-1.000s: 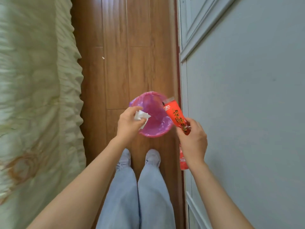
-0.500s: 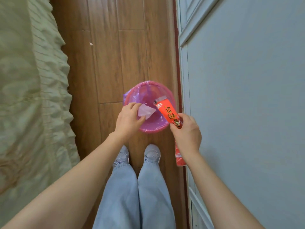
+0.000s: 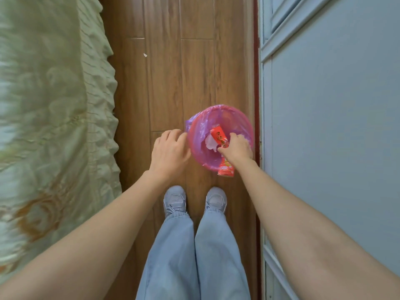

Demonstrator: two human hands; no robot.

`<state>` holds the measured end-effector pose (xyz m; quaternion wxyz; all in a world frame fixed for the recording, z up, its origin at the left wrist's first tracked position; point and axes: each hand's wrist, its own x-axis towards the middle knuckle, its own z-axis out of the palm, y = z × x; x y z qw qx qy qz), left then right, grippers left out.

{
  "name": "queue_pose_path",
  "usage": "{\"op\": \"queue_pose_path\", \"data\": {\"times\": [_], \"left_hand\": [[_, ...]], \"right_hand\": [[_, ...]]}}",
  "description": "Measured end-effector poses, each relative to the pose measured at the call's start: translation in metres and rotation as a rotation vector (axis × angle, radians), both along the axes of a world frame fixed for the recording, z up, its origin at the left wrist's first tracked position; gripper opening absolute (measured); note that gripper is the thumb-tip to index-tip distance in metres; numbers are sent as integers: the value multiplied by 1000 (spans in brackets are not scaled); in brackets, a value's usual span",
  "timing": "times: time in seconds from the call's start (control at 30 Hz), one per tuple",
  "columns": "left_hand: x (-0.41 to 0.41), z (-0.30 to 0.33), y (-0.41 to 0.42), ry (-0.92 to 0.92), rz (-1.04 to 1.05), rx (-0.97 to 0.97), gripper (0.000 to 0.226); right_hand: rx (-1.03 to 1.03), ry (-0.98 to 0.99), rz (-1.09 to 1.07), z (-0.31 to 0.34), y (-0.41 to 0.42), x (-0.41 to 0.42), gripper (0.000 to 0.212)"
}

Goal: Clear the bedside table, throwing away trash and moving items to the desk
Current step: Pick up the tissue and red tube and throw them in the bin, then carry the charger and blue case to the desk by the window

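Bin: a small round pink bin [image 3: 218, 165] stood on the floor, close to the wall, lined with a thin, crinkled purple plastic bag [image 3: 195, 128] folded over its rim.

Tissue: a crumpled white tissue [image 3: 210, 143] lay inside the bin, soft and shapeless, against the liner.

Wrapper: a long, flat red wrapper [image 3: 220, 138] with yellow print, glossy like foil, was held over the bin opening; its upper end pointed into the bin, its lower end hung out below the hand and over the near rim.

Right hand: the right hand [image 3: 237, 148] was above the bin, and its grip was closed on the middle of the red wrapper.

Left hand: the left hand [image 3: 170, 151] was just beside the left rim of the bin, with the fingers spread and loose, holding nothing; I could not tell if it touched the liner.

Floor: brown wooden planks [image 3: 194, 72] with a smooth shine; one tiny white scrap [image 3: 145, 54] lay far from the bin.

Bed: on the left, a pale green quilted bedspread [image 3: 54, 105] with a ruffled edge and embroidered pattern.

Wall side: on the right, a flat grey-blue panel [image 3: 335, 126] with raised moulding, very near to the bin.

Person: light blue loose jeans [image 3: 190, 256] and pale grey mesh sneakers [image 3: 175, 199], standing just before the bin.
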<state>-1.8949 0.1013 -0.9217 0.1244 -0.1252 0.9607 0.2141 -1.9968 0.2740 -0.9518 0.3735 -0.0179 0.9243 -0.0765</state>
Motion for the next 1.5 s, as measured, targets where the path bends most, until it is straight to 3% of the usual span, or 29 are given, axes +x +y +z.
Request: {"op": "queue_pose_path", "data": {"times": [0.2,0.53,0.77,1.13,1.5], "left_hand": [[-3,70,-27,25,55,-16,32],[26,285,-48,136,188,-48,40],[80,399,-40,168,381,-83,43],[152,480,-15,111,505,-192,45],[229,523,11,59,897,-286,48]], "right_hand": [[-186,188,117,88,-3,15,54],[-344,482,248,340,-36,59,48],[-385,579,381,449,-41,113,46],[-390,545,619,497,-19,124,46],[-472,467,982,518,-57,129,48]]}}
